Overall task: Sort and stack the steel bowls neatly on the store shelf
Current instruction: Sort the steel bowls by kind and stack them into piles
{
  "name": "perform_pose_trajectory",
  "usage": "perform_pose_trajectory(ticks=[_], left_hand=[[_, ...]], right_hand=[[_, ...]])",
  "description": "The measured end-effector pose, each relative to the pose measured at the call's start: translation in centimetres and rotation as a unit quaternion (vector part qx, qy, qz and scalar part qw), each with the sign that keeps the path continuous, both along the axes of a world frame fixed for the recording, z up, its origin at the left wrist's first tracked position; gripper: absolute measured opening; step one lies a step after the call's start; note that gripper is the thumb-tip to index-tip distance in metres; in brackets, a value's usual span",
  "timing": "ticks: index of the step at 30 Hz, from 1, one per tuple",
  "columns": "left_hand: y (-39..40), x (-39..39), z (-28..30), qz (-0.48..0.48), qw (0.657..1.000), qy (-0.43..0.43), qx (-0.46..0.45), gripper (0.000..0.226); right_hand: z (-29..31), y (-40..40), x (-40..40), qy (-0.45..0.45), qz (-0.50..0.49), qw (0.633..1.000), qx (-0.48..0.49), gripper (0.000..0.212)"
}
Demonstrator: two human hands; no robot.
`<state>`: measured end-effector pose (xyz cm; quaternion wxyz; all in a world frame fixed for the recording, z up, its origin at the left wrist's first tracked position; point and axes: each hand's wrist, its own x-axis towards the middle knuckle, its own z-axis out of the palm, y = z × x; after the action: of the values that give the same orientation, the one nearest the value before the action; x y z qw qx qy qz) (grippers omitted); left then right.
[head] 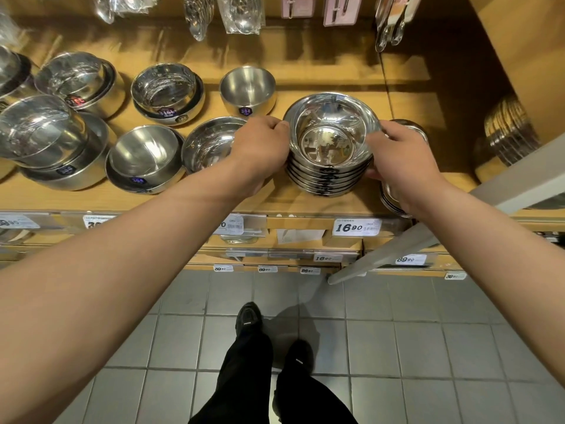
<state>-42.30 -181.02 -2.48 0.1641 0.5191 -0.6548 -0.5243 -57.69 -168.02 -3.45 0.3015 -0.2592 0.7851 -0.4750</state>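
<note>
Steel bowls [331, 148], stacked centre frame: rigid, slick, likely weighty; left hand [260, 151] and right hand [397, 157] fingers pressed around stack's sides.

wooden shelf [336, 78], steel bowl stacks [330, 160] on it

Price tags [356, 228], perhaps bagged ladles [241, 13]

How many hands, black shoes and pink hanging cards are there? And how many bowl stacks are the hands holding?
Hands: 2, the left hand and the right hand
Black shoes: 2
Pink cards: 2
Bowl stack held between the hands: 1
Total: 7
</note>
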Motion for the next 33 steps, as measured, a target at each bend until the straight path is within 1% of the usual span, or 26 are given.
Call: perform_pose_trajectory(ticks=[4,7,8,10,11,13,15,17,19,21,24,26,30,33], left_hand=[[0.4,0.2,0.1,0.002,0.999,0.025,0.024,0.033],[0.9,1.3,0.8,-0.014,0.998,0.041,0.040,0.033],[1.0,2.1,1.2,-0.020,0.998,0.040,0.033,0.034],[1.3,4.4,2.2,-0.023,0.999,0.038,0.001,0.032],[1.4,5.8,2.6,-0.017,0.999,0.038,-0.011,0.033],[1.4,8.8,3.3,0.008,0.999,0.049,-0.009,0.029],[1.5,12.1,3.9,0.044,0.997,0.060,0.008,0.019],[2.0,14.9,4.6,0.072,0.996,0.057,0.010,0.015],[2.7,17.0,5.3,0.095,0.994,0.056,0.009,0.015],[3.5,18.4,6.2,0.109,0.992,0.057,0.003,0.016],[4.3,20.2,7.2,0.126,0.989,0.075,0.001,0.015],[4.3,21.4,7.9,0.140,0.986,0.094,-0.002,0.016],[3.3,24.2,8.8,0.174,0.976,0.128,-0.006,0.013],[1.7,26.9,9.0,0.207,0.967,0.151,-0.005,0.012]], right_hand=[[-0.4,0.0,-0.2,-0.002,-0.001,1.000,-0.007,0.029],[-0.2,0.6,0.2,-0.010,-0.011,1.000,0.012,0.045],[0.2,0.9,0.5,-0.004,-0.023,1.000,0.020,0.046],[1.3,1.9,1.5,0.024,-0.048,0.998,0.014,0.030],[1.9,2.5,2.0,0.033,-0.066,0.997,0.008,0.028],[3.1,3.9,3.2,0.031,-0.087,0.996,-0.005,0.032],[4.3,5.1,4.6,0.013,-0.092,0.996,-0.015,0.032],[5.5,6.0,6.1,-0.003,-0.076,0.997,-0.028,0.030],[6.4,6.6,7.7,-0.028,-0.018,0.999,-0.031,0.035],[7.2,6.7,9.4,-0.035,0.039,0.998,-0.033,0.028],[8.7,6.4,11.3,-0.061,0.082,0.994,-0.047,0.019],[9.4,6.2,11.8,-0.076,0.087,0.992,-0.057,0.019],[9.6,5.9,12.5,-0.061,0.082,0.994,-0.047,0.029],[9.0,5.1,13.4,-0.069,0.071,0.994,-0.049,0.020]])
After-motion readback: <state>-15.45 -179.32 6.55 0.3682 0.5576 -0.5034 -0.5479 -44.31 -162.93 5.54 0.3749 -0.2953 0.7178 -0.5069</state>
